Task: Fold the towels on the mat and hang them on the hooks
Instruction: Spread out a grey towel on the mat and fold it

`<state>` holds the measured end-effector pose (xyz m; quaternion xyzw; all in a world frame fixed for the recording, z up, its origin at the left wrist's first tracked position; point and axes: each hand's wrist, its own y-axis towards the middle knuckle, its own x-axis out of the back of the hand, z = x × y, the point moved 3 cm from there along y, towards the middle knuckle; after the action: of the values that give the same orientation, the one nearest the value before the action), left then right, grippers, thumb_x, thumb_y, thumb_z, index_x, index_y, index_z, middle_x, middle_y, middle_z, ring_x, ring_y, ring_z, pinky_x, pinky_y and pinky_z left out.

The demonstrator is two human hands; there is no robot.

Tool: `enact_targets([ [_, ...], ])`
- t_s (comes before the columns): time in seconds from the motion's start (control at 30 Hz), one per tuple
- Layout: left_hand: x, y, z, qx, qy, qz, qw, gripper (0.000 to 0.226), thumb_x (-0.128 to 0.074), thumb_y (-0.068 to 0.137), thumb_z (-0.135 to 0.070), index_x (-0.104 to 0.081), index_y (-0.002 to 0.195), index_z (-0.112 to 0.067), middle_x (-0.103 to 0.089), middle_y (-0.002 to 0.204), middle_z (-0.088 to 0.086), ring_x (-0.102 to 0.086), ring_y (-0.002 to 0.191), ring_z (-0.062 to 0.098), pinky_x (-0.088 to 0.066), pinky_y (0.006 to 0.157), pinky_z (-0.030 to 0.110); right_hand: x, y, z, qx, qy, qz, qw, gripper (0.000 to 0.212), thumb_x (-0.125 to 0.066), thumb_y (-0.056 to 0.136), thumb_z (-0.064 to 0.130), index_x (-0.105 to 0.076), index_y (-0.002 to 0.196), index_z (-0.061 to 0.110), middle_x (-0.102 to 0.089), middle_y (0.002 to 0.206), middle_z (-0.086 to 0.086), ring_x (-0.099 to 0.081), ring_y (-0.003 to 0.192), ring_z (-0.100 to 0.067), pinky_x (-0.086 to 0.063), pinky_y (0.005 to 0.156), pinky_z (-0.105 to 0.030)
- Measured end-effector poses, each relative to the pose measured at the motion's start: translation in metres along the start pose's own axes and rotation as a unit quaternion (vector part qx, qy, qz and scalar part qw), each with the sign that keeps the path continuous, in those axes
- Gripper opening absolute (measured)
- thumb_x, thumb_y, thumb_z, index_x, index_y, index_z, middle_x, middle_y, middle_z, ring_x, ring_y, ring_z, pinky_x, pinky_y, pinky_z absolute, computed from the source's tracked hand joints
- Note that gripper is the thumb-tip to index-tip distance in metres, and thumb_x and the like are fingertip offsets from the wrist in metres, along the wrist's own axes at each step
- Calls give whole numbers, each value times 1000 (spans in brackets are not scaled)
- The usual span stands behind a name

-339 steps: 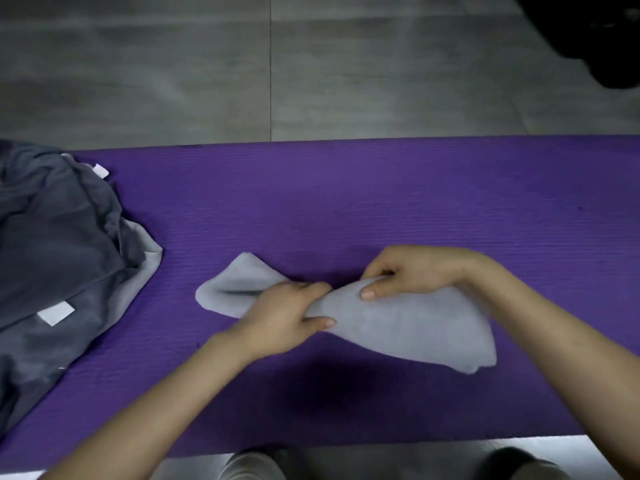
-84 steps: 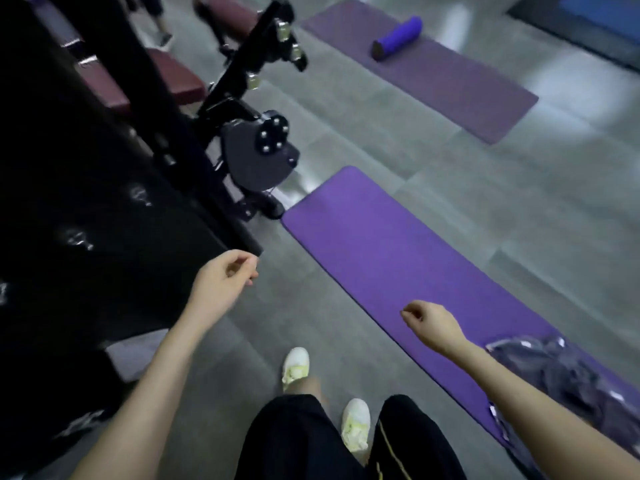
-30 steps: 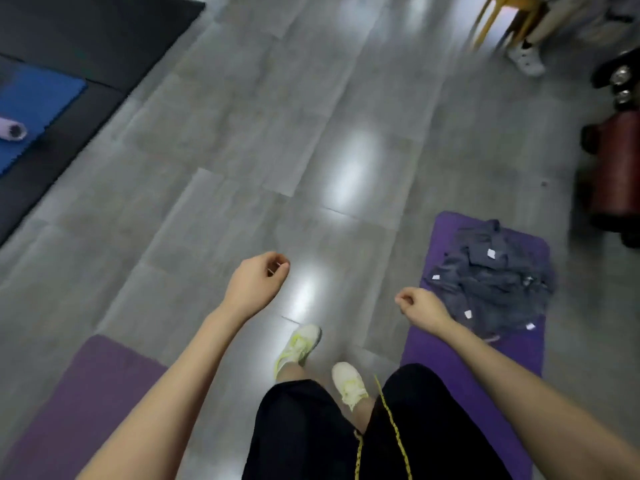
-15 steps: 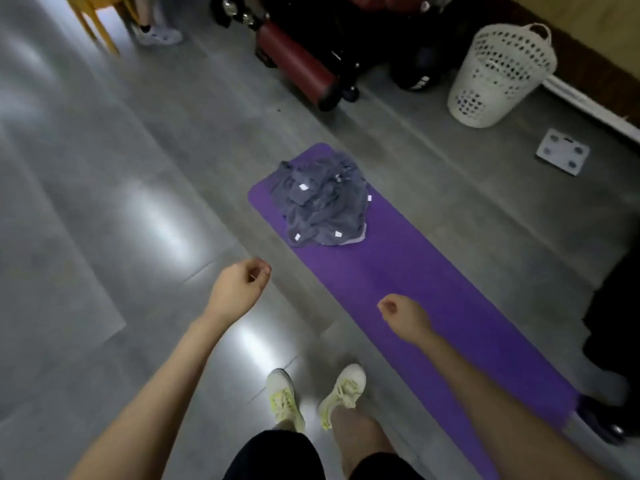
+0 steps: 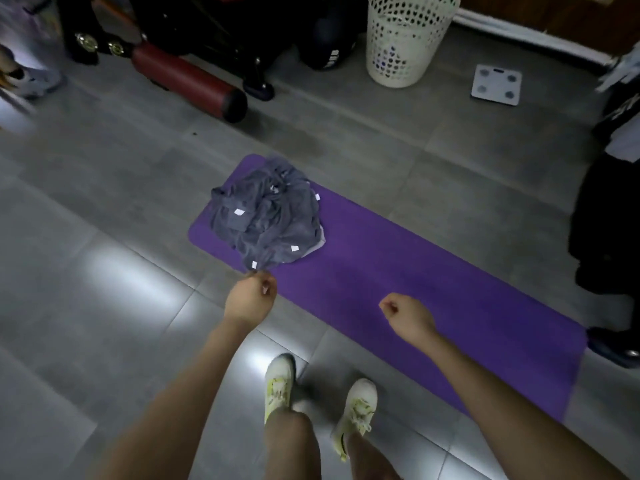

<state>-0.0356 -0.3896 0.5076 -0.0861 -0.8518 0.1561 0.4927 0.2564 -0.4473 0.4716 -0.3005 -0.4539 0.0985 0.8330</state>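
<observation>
A crumpled pile of dark grey towels (image 5: pixel 266 220) with small white labels lies on the far left end of the purple mat (image 5: pixel 398 278). I stand at the mat's near edge, both arms stretched forward. My left hand (image 5: pixel 249 296) hangs above the floor just in front of the pile's near tip, fingers curled into a fist, holding nothing. My right hand (image 5: pixel 405 315) hovers over the mat's near edge, also curled and empty. No hooks are in view.
A white perforated laundry basket (image 5: pixel 405 39) stands behind the mat, with a white bathroom scale (image 5: pixel 497 84) to its right. Black gym equipment with a dark red padded roller (image 5: pixel 188 81) sits at the back left. Another person's dark clothing (image 5: pixel 609 216) is at the right edge.
I have turned and walked toward the mat with the towel pile, which now appears closer and more central. Both hands stay curled and empty.
</observation>
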Motion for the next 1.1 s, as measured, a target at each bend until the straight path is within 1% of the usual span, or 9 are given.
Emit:
enact_targets([
  [0.17, -53, 68, 20, -17, 27, -49, 998, 23, -52, 93, -23, -64, 97, -3, -63, 89, 19, -59, 82, 38, -42, 67, 34, -22, 66, -8, -8, 28, -18, 999, 18, -47, 94, 20, -64, 100, 20, -68, 104, 2, -61, 93, -20, -47, 74, -28],
  [0.27, -102, 117, 47, -77, 43, -69, 994, 17, -58, 90, -17, -66, 98, -4, -64, 90, 21, -60, 79, 41, -47, 68, 39, -52, 124, -16, -4, 56, -42, 998, 16, -48, 94, 19, -64, 99, 20, -69, 101, 2, -61, 91, -20, -49, 75, -31],
  [0.43, -198, 215, 111, -162, 153, -114, 968, 37, -39, 87, -29, -64, 75, -6, -60, 68, 17, -55, 53, 36, -44, 47, 34, -124, 235, -42, 3, 99, -97, 990, 18, -52, 94, 21, -65, 105, 14, -69, 101, -4, -62, 93, -25, -49, 77, -33],
  [0.5, -230, 254, 133, -170, 202, -131, 956, 31, -44, 86, -25, -63, 71, -6, -58, 64, 16, -54, 51, 35, -43, 46, 32, -160, 278, -53, 7, 105, -102, 989, 19, -51, 94, 21, -64, 106, 15, -69, 100, -3, -62, 93, -23, -47, 74, -30],
  [0.57, -258, 293, 154, -163, 254, -136, 944, 12, -63, 80, -16, -62, 77, -4, -59, 70, 18, -56, 60, 36, -45, 52, 36, -194, 319, -64, 14, 115, -107, 987, 19, -51, 94, 22, -64, 107, 17, -69, 101, -1, -62, 95, -22, -47, 75, -30],
  [0.63, -283, 330, 176, -145, 309, -143, 929, 19, -74, 68, -9, -61, 81, -4, -59, 74, 20, -57, 66, 37, -46, 57, 40, -223, 357, -72, 25, 123, -108, 986, 19, -50, 95, 22, -63, 108, 17, -68, 103, -1, -62, 95, -21, -46, 77, -29],
  [0.93, -352, 440, 252, -160, 395, -222, 877, 55, -82, 44, 1, -61, 95, 0, -56, 76, 22, -56, 66, 37, -46, 55, 39, -306, 465, -98, 68, 128, -158, 977, 21, -49, 95, 23, -62, 111, 17, -67, 107, 2, -61, 97, -17, -49, 81, -30],
  [1.03, -354, 454, 266, -190, 379, -247, 871, 49, -74, 44, 14, -62, 90, 6, -56, 68, 25, -57, 59, 38, -46, 52, 39, -318, 472, -100, 67, 109, -174, 976, 21, -49, 95, 22, -62, 111, 17, -68, 107, 1, -62, 97, -18, -49, 82, -30],
  [1.1, -352, 457, 274, -224, 358, -245, 872, 38, -73, 42, 18, -62, 77, 5, -54, 61, 23, -57, 53, 36, -46, 52, 37, -326, 468, -99, 63, 100, -174, 978, 21, -50, 95, 22, -62, 111, 17, -68, 107, 0, -62, 97, -18, -49, 82, -31],
])
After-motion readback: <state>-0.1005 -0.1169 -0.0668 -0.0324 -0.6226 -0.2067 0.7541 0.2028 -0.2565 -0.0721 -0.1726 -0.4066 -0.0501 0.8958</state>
